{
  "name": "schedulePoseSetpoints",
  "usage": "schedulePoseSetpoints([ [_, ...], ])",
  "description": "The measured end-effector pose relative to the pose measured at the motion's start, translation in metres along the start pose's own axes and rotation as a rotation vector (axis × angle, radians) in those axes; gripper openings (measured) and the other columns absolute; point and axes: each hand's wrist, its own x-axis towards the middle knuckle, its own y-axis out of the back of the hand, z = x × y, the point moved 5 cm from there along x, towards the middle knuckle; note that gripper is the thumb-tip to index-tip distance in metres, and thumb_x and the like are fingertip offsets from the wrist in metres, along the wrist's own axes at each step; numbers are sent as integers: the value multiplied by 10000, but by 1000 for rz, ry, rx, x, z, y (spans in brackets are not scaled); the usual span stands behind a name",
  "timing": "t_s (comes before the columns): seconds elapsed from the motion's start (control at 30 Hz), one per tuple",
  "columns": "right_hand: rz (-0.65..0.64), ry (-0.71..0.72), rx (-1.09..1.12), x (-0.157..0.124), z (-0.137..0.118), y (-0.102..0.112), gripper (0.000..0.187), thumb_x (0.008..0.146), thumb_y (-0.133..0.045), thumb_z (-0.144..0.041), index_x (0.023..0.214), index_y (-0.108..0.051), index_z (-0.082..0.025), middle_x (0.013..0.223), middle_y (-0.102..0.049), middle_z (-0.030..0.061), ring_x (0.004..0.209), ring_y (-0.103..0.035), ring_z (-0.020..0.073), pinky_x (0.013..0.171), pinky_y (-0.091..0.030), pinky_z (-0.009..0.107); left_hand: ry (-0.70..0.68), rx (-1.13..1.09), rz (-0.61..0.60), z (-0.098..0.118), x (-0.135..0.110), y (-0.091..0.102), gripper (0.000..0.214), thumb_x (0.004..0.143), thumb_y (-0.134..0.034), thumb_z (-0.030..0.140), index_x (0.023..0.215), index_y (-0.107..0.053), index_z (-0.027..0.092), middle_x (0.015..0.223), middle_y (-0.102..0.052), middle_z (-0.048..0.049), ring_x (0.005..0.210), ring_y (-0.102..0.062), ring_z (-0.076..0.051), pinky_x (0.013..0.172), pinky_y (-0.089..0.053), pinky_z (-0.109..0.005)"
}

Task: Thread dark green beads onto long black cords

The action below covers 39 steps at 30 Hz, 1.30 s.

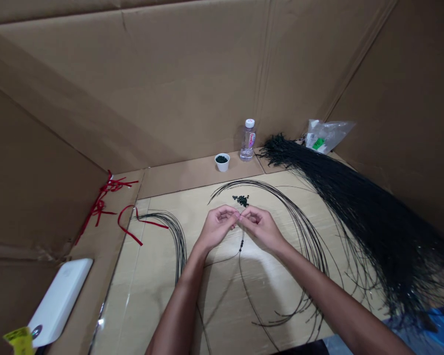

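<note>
My left hand (219,225) and my right hand (259,226) meet fingertip to fingertip over the middle of the table, both pinched closed. From between them hangs a thin dark cord (243,230). Several small black beads (241,245) are threaded on it below my fingers, and its two ends spread apart toward me. What exactly each fingertip pinches at the top of the cord is too small to make out. Just beyond my fingers lies a small heap of loose black beads (241,199).
A white cup (222,165) of dark beads and a bottle (248,140) stand at the back. Loose cords (316,246) curve on the right, beside a thick black cord bundle (366,217). Left lie more cords (179,236), red ribbons (124,227) and a white device (62,301). Cardboard walls surround the table.
</note>
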Motion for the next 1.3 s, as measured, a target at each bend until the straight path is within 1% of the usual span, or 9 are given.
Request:
schedulePoseSetpoints([
  [0.1, 15, -2, 0, -1, -1, 1, 356, 869, -802, -532, 845, -715, -188, 726, -659, 16, 632, -519, 148, 585, -372, 262, -28, 5, 13, 3, -1, 0, 318, 804, -883, 448, 864, -769, 157, 725, -682, -19, 638, -596, -133, 635, -481, -257],
  [0.23, 19, -42, 27, -2, -5, -1, 377, 865, -789, -569, 860, -732, -197, 626, -542, -24, 548, -406, 129, 510, -280, 261, -29, -18, 22, 7, -2, 1, 280, 792, -889, 417, 836, -783, 163, 716, -678, -19, 647, -589, -139, 646, -472, -267],
  [0.43, 15, -82, 100, -1, -4, -2, 409, 854, -780, -594, 812, -714, -192, 569, -437, -57, 518, -291, 111, 500, -202, 274, -43, -38, 30, 10, -2, 2, 248, 785, -890, 390, 801, -785, 166, 694, -659, -11, 655, -575, -140, 650, -452, -269],
  [0.53, -8, -67, 59, -1, -2, -1, 313, 857, -766, -494, 784, -688, -200, 608, -490, -39, 552, -351, 124, 522, -248, 273, -54, -40, 66, 10, -2, 4, 227, 782, -884, 376, 801, -786, 172, 721, -683, -19, 648, -577, -139, 651, -455, -274],
  [0.63, -77, -18, -37, -2, -4, -1, 199, 859, -728, -366, 766, -684, -195, 661, -542, -18, 618, -433, 142, 579, -312, 276, -62, -47, 93, 10, -2, 6, 223, 788, -878, 373, 805, -780, 173, 741, -693, -21, 646, -576, -136, 650, -457, -274],
  [0.7, -118, 7, -79, -3, -5, -2, 171, 882, -702, -337, 794, -699, -191, 690, -559, -14, 646, -451, 146, 607, -326, 279, -61, -50, 91, 9, -1, 6, 230, 787, -880, 377, 806, -777, 171, 746, -692, -21, 648, -574, -134, 651, -457, -272],
  [0.8, -88, 14, -67, -2, -7, 0, 193, 916, -696, -373, 852, -709, -192, 710, -565, -17, 642, -437, 143, 606, -315, 280, -56, -51, 77, 7, -1, 6, 241, 789, -883, 386, 817, -782, 169, 746, -690, -23, 645, -566, -133, 646, -452, -272],
  [0.97, -22, 14, -33, -1, -7, 1, 170, 894, -698, -344, 812, -678, -197, 681, -546, -31, 606, -415, 134, 577, -289, 278, -67, -37, 74, 10, -2, 5, 254, 806, -880, 399, 848, -792, 165, 780, -708, -36, 663, -576, -136, 663, -464, -274],
  [1.3, -29, 34, -79, -1, -1, 2, 100, 890, -653, -272, 830, -682, -197, 725, -588, -18, 644, -460, 141, 606, -324, 273, -50, -32, 70, 8, -1, 5, 302, 800, -888, 431, 832, -786, 149, 716, -676, -21, 635, -550, -123, 631, -441, -253],
])
